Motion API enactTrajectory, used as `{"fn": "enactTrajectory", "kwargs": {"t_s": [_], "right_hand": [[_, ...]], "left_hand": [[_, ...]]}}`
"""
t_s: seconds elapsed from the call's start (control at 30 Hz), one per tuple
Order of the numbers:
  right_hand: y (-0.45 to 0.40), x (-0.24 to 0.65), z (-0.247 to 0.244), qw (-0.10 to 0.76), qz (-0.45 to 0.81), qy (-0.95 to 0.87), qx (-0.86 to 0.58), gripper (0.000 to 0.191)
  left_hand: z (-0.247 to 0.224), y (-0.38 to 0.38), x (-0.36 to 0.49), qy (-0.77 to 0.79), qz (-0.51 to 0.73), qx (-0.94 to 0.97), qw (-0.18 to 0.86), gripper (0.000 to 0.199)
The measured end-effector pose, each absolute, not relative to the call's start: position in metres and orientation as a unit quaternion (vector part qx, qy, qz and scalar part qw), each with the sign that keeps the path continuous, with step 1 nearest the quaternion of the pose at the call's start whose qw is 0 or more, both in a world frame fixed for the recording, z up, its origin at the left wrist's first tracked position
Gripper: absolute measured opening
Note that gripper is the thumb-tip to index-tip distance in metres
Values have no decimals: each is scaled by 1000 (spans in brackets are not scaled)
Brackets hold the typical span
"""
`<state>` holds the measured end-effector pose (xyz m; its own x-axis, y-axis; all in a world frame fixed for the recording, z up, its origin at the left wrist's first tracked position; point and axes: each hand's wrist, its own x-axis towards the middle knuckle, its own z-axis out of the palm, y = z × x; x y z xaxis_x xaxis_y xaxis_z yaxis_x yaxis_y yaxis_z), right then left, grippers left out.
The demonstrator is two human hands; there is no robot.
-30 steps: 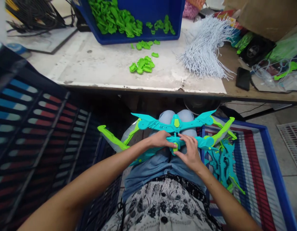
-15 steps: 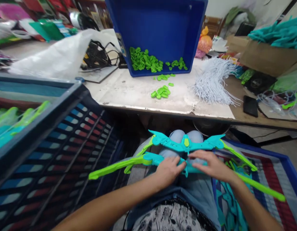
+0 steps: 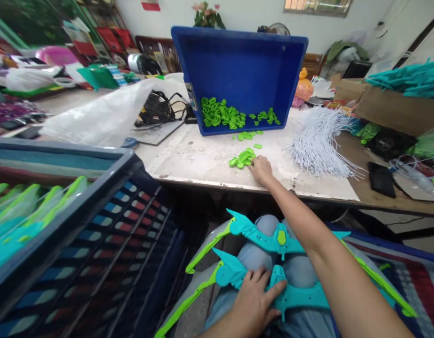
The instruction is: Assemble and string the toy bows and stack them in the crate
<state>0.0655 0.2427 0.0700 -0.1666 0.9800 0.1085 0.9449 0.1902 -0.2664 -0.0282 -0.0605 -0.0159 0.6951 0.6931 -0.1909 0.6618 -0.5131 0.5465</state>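
Two teal toy bows with lime-green limbs lie across the lap. The farther bow has a green piece at its centre. My left hand rests on the nearer bow, fingers spread beside its bare teal centre. Over the table, my right hand touches the right edge of a small pile of green pieces. Its fingertips are bent together there, and what they pinch is too small to make out.
A blue bin on its side holds more green pieces. White ties lie on the table at right, near a black phone-like object. A dark crate stands at left, a cardboard box at back right.
My right hand has left the near bow and reached forward to the green pile. The near bow now lies turned with its teal centre showing. The view has tilted up.
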Motion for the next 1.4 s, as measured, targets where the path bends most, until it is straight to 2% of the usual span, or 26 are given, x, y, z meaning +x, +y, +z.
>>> {"fn": "enactTrajectory", "kwargs": {"t_s": [0.33, 0.43, 0.57, 0.67, 0.77, 0.87, 0.97, 1.07, 1.17, 1.4], "right_hand": [[239, 172, 100, 37, 162, -824, -542, 10], [235, 182, 90, 66, 139, -818, -555, 17], [222, 191, 75, 130, 108, -828, -535, 15], [215, 199, 66, 160, 117, -856, -477, 18], [205, 199, 63, 164, 103, -854, -482, 23], [169, 195, 62, 216, 98, -839, -490, 21], [94, 193, 59, 258, 169, -849, -429, 24], [6, 195, 45, 252, 221, -861, -382, 23], [-58, 196, 23, 220, 218, -862, -402, 24], [-89, 182, -4, 242, 162, -848, -444, 24]], "left_hand": [[5, -34, -16, 429, -36, 805, 408, 66], [15, -17, -7, 434, -69, 799, 412, 61], [19, -9, -2, 439, -86, 788, 423, 53], [15, -7, -1, 445, -90, 764, 458, 49], [7, 0, 0, 424, -94, 736, 520, 48], [-3, 7, -1, 385, -66, 698, 600, 47], [-11, 12, -4, 371, -35, 664, 648, 46], [-14, 15, -5, 365, -38, 635, 680, 42], [-14, 15, -3, 357, -34, 601, 714, 43], [-12, 13, -2, 376, -36, 603, 703, 42]]}}
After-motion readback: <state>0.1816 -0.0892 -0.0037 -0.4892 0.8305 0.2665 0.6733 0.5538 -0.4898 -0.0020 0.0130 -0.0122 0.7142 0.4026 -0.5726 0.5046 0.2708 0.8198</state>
